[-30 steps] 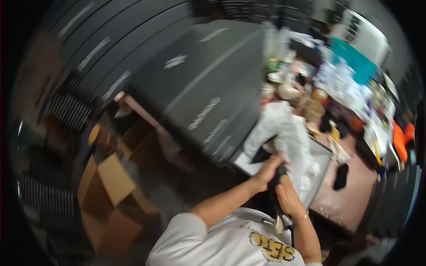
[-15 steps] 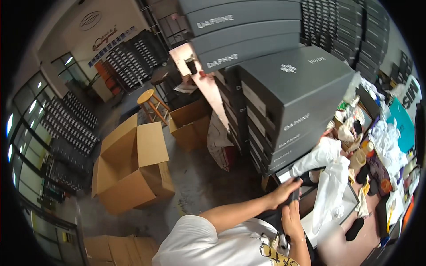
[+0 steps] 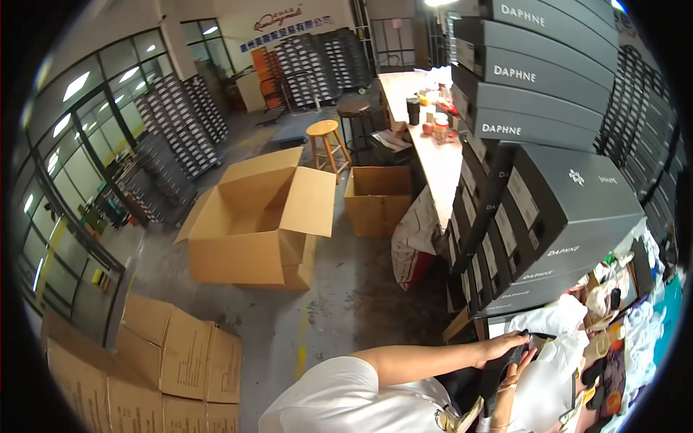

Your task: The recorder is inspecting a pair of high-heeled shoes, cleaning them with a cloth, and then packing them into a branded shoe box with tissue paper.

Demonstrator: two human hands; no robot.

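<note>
My left hand [image 3: 503,346] grips the upper end of a long black boot-like item [image 3: 494,375] with its fingers bent over it. Just below, my right hand [image 3: 515,374] presses against the item's other side, fingers closed along it. A beige, sole-like piece [image 3: 471,416] shows at its lower end; my shirt and arm partly hide that area, so its exact kind is unclear. Right beside my hands lies crumpled white tissue paper [image 3: 552,317] over an open box on the table.
Dark grey shoe boxes [image 3: 570,209] rise in a tall stack beyond my hands. A cluttered table [image 3: 603,361] is at the right. On the floor stand open cartons [image 3: 238,256], [image 3: 379,216] and closed cartons [image 3: 180,353]. Farther off is a wooden stool [image 3: 323,130].
My view has swung left and up, so the boxes, cartons and hands sit farther right. Both hands stay on the black item, and my right hand's fingers have shifted along it.
</note>
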